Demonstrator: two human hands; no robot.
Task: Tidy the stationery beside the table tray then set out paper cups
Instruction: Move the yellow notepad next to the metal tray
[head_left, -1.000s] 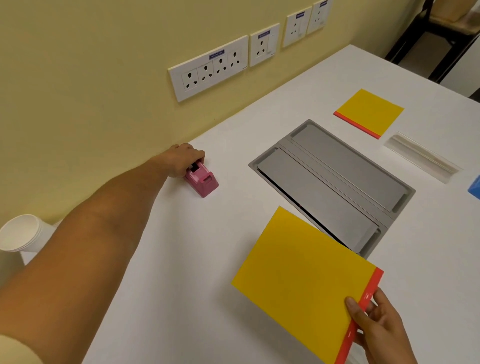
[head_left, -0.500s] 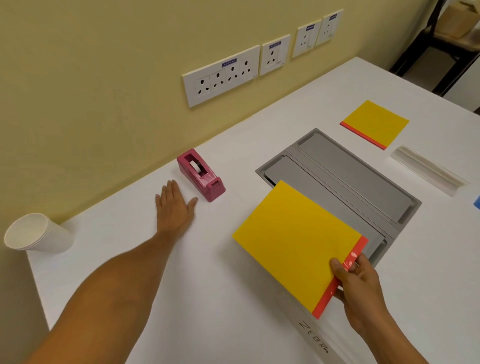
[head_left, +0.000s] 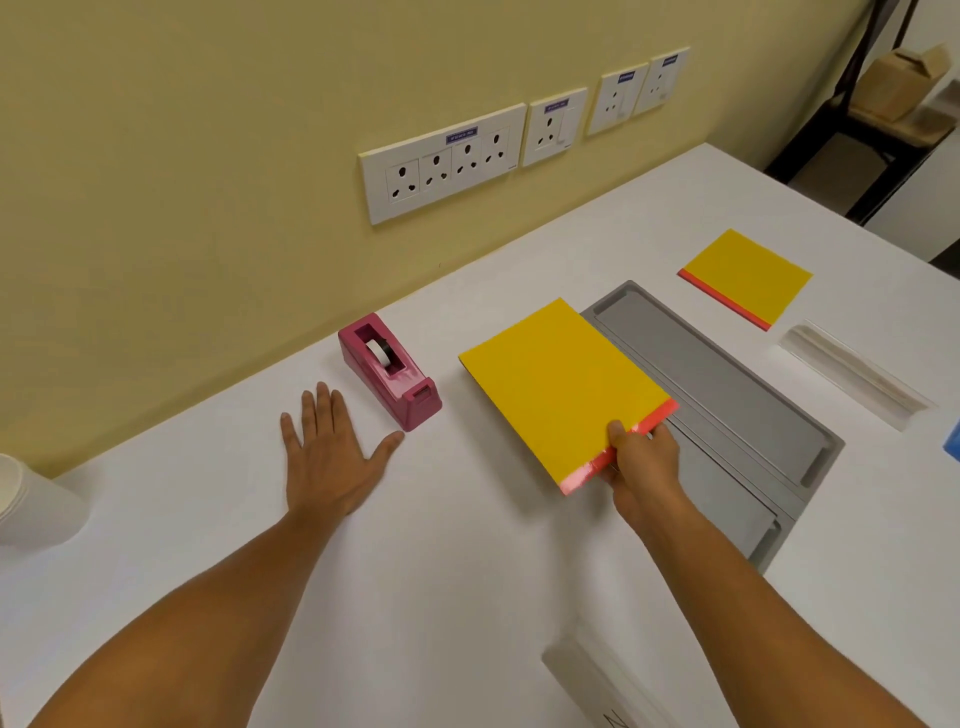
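A yellow notepad (head_left: 556, 384) with a red binding strip lies low over the white table (head_left: 467, 571), just left of the grey table tray (head_left: 727, 384). My right hand (head_left: 641, 460) pinches the pad's red edge at its near corner. A pink tape dispenser (head_left: 389, 371) stands near the wall, to the left of the pad. Flat on the table with fingers spread, my left hand (head_left: 330, 454) rests just left of the dispenser, thumb near its front end. White paper cups (head_left: 31, 506) lie stacked at the far left edge.
A second yellow pad (head_left: 748, 275) lies beyond the tray at the right. A clear plastic sleeve (head_left: 852, 376) lies right of the tray, with a blue object (head_left: 951, 441) at the frame's right edge. Wall sockets (head_left: 441, 166) line the yellow wall. A labelled white item (head_left: 597, 686) sits at the near edge.
My left hand let go of the tape dispenser and now lies flat beside it. My right hand carried the yellow pad from the near side down to the spot left of the tray.
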